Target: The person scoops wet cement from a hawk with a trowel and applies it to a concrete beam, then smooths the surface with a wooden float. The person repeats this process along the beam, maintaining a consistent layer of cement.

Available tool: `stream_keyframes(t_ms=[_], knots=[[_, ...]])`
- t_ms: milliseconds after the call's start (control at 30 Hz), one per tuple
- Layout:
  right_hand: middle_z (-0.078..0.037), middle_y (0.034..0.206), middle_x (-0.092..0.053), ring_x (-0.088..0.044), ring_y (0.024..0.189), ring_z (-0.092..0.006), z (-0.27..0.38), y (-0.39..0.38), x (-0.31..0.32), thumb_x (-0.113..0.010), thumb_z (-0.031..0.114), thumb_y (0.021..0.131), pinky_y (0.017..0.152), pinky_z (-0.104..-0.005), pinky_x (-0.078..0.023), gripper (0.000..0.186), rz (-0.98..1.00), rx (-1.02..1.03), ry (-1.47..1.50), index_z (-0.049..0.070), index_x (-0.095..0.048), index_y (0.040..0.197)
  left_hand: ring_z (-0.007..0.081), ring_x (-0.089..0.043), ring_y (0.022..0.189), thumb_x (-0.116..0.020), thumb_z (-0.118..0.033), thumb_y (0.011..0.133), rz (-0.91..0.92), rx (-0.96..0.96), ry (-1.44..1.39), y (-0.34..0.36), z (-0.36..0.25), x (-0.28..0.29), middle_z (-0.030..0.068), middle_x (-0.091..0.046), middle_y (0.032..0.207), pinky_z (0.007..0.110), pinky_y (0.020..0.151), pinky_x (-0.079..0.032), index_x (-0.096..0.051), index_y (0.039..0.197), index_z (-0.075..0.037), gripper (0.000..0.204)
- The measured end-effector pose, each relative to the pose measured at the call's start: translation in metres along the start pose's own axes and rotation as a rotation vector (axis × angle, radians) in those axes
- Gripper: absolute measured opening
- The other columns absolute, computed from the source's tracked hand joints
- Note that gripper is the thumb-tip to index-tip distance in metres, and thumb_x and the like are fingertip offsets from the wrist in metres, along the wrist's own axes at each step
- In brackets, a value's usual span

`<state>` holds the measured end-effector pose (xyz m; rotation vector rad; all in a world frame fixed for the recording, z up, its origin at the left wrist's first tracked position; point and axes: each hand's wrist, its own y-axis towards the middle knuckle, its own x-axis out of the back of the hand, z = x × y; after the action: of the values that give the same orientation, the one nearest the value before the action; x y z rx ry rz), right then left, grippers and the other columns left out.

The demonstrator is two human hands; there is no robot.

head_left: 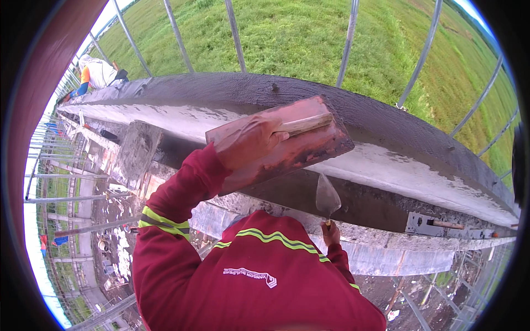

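My left hand [249,141] is closed round the wooden handle of a reddish plastering float [320,148]. The float's broad board lies tilted over the inner edge of a curved concrete parapet [243,83], whose top wears a dark, wet-looking coat. Lower and to the right, my right hand [331,234] grips the handle of a pointed trowel [327,196]. Its blade points up and away from me, over a dark grey strip [364,208] along the foot of the parapet. Both sleeves are maroon with reflective bands; the right palm is mostly hidden.
A flat metal finishing trowel [433,224] lies on the ledge at right. A mortar-stained board [139,151] stands at left. Another person [99,73] bends over the parapet at far left. Metal poles [349,41] rise beyond it; scaffold bars and littered ground lie below.
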<state>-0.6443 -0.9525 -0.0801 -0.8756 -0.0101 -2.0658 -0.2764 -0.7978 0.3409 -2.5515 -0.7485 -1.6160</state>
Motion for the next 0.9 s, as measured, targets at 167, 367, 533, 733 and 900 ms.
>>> stream_keyframes(t_ms=[167, 367, 533, 733, 900], knots=[[-0.025, 0.091, -0.068, -0.065, 0.088, -0.0460, -0.010, 0.002, -0.001, -0.063, 0.052, 0.093, 0.076, -0.0505, -0.050, 0.052, 0.051, 0.005, -0.053, 0.001, -0.062, 0.103, 0.0465, -0.062, 0.095, -0.063, -0.022, 0.095, -0.093, 0.156, 0.046, -0.061, 0.038, 0.045, 0.0292, -0.063, 0.096, 0.048, 0.078, -0.048, -0.062, 0.100, 0.004, 0.026], [-0.026, 0.094, -0.068, -0.065, 0.090, -0.0470, -0.013, 0.010, 0.004, -0.062, 0.055, 0.092, 0.076, -0.0520, -0.050, 0.055, 0.056, 0.048, -0.114, 0.001, -0.061, 0.102, 0.0444, -0.062, 0.087, -0.061, -0.026, 0.098, -0.118, 0.529, 0.116, -0.126, 0.101, 0.090, 0.0284, -0.065, 0.092, 0.044, 0.077, -0.049, -0.063, 0.109, 0.004, 0.032], [-0.026, 0.094, -0.069, -0.065, 0.092, -0.0471, -0.009, 0.013, 0.009, -0.062, 0.054, 0.092, 0.078, -0.0533, -0.050, 0.054, 0.058, 0.025, -0.063, 0.001, -0.060, 0.102, 0.0358, -0.065, 0.079, -0.060, -0.029, 0.099, -0.321, 0.592, 0.258, -0.150, 0.138, 0.122, 0.0263, -0.065, 0.088, 0.042, 0.074, -0.049, -0.065, 0.107, 0.003, 0.033], [-0.026, 0.096, -0.069, -0.065, 0.094, -0.0463, -0.012, 0.013, 0.006, -0.062, 0.053, 0.092, 0.080, -0.0529, -0.050, 0.052, 0.095, -0.077, -0.137, 0.002, -0.061, 0.104, 0.0435, -0.061, 0.079, -0.064, -0.023, 0.096, -0.197, 0.343, 0.208, -0.100, 0.081, 0.088, 0.0238, -0.061, 0.081, 0.044, 0.070, -0.048, -0.064, 0.098, 0.003, 0.026], [-0.026, 0.096, -0.068, -0.065, 0.094, -0.0471, -0.007, 0.022, -0.003, -0.063, 0.052, 0.091, 0.079, -0.0523, -0.049, 0.051, 0.085, -0.017, -0.024, 0.002, -0.061, 0.104, 0.0440, -0.061, 0.083, -0.065, -0.027, 0.093, -0.083, 0.071, 0.104, -0.046, 0.039, 0.024, 0.0248, -0.060, 0.083, 0.048, 0.074, -0.046, -0.059, 0.089, 0.001, 0.030]])
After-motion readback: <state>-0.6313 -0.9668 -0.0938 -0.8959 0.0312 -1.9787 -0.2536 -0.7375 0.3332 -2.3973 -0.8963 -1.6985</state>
